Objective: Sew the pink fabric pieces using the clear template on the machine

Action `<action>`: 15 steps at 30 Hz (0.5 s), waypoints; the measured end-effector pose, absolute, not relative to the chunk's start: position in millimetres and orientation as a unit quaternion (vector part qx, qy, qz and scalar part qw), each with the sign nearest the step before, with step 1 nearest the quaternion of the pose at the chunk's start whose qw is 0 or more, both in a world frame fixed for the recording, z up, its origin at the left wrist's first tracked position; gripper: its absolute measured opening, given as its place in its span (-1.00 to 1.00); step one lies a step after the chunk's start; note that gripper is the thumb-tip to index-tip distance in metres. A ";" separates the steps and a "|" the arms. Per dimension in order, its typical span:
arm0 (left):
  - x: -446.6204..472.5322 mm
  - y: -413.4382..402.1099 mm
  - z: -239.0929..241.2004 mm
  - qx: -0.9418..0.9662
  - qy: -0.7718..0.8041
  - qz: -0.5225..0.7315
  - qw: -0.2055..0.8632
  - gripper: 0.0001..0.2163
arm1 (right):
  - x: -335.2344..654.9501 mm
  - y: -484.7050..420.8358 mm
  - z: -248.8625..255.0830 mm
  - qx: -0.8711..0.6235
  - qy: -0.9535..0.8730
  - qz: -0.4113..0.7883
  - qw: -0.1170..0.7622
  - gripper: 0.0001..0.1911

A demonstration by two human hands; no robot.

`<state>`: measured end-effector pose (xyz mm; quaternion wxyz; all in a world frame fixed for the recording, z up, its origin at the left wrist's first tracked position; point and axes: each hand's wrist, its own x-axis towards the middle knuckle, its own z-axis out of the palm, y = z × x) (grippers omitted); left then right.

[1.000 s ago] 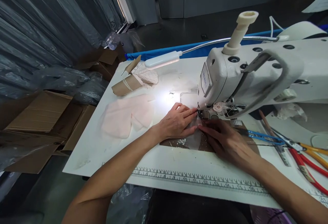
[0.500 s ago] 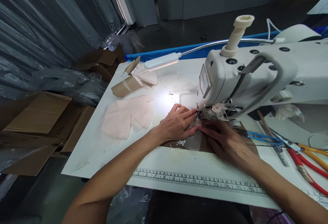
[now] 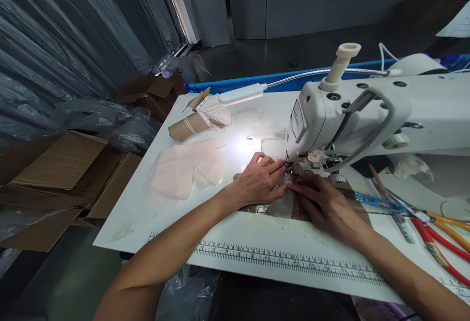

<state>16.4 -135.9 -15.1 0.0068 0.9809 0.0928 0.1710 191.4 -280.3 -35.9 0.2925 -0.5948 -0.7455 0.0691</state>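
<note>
My left hand (image 3: 259,180) lies flat on a small sheer fabric piece (image 3: 279,204) on the sewing table (image 3: 205,228), fingertips at the presser foot (image 3: 293,168) of the white sewing machine (image 3: 367,113). My right hand (image 3: 325,205) presses the same piece from the right, its fingers pointing toward the needle. Both hands hold the fabric down on the brown patch under the machine head. The needle itself is hard to make out.
A stack of pale pink fabric pieces (image 3: 185,169) lies left of my hands. A cardboard roll with lace (image 3: 200,118) sits at the far left corner under the gooseneck lamp (image 3: 240,94). Blue tweezers (image 3: 378,200) and red and yellow scissors (image 3: 440,240) lie to the right. Cardboard boxes (image 3: 55,174) stand left of the table.
Both hands stay pressed on the fabric at the presser foot. Only the view has shifted, with the scene sitting a little lower and to the right.
</note>
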 end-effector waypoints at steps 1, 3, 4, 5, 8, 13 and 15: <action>16.3 -135.8 -15.5 0.981 0.092 0.170 0.008 -0.62 | 191.8 -280.4 -36.5 -0.598 -0.743 0.070 0.293 -0.61; 16.0 -135.5 -16.2 0.981 0.090 0.170 0.010 -0.61 | 192.5 -280.6 -37.9 -0.601 -0.739 0.074 0.295 -0.61; 15.8 -135.4 -16.3 0.981 0.091 0.172 0.010 -0.60 | 192.9 -280.7 -38.5 -0.602 -0.738 0.076 0.296 -0.60; 15.5 -135.4 -16.2 0.981 0.091 0.173 0.010 -0.60 | 193.3 -280.9 -39.0 -0.602 -0.738 0.078 0.297 -0.60; 14.5 -136.0 -14.8 0.980 0.093 0.176 0.008 -0.61 | 194.3 -282.2 -39.8 -0.601 -0.740 0.079 0.290 -0.58; 15.2 -137.5 -16.7 0.971 0.089 0.221 -0.014 -0.64 | 194.9 -284.5 -39.6 -0.602 -0.746 0.073 0.276 -0.57; 16.7 -137.7 -21.2 0.969 0.056 0.242 -0.011 -0.73 | 194.6 -284.8 -39.8 -0.603 -0.745 0.068 0.276 -0.57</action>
